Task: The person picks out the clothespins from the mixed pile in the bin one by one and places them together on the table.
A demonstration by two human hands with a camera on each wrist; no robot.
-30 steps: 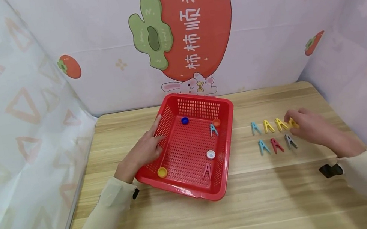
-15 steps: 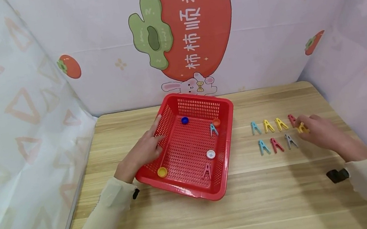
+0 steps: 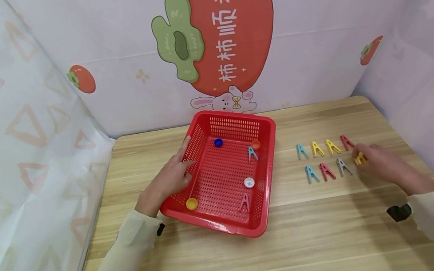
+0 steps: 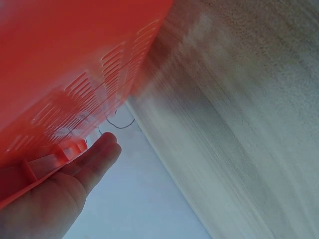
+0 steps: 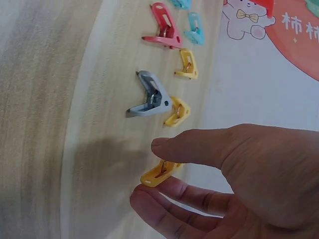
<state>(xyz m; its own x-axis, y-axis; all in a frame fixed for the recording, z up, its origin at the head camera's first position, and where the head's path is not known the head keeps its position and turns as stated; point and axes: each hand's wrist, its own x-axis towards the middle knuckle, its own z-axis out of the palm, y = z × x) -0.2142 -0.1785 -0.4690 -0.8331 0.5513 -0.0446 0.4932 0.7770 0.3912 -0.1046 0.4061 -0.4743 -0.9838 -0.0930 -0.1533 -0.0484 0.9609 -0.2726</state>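
My left hand (image 3: pixel 168 177) holds the left rim of a red plastic basket (image 3: pixel 269 178), thumb inside. In the left wrist view its fingers (image 4: pixel 99 159) lie along the outside of the wall, under the rim. At the right, my right hand (image 3: pixel 383 163) pinches a yellow clothespin (image 5: pixel 158 175) between thumb and fingers, low over the table. To its left lies a grey clothespin (image 3: pixel 343 167), and just behind it a red clothespin (image 3: pixel 347 142). Farther left, more clothespins lie in two rows: two yellow ones (image 3: pixel 331 146), two blue ones (image 3: pixel 312 174) and another red one.
Inside the basket lie a blue cap (image 3: pixel 218 142), an orange cap (image 3: pixel 256 145), a white cap (image 3: pixel 249 182), a yellow cap (image 3: pixel 192 204), a blue clip (image 3: pixel 252 153) and a pink clip (image 3: pixel 244 202). Printed cloth walls surround the wooden table (image 3: pixel 294 247).
My right hand has moved right and toward me with the yellow clothespin, from the back row to beside the grey one. The red clothespin it hid now shows. My left hand stays put.
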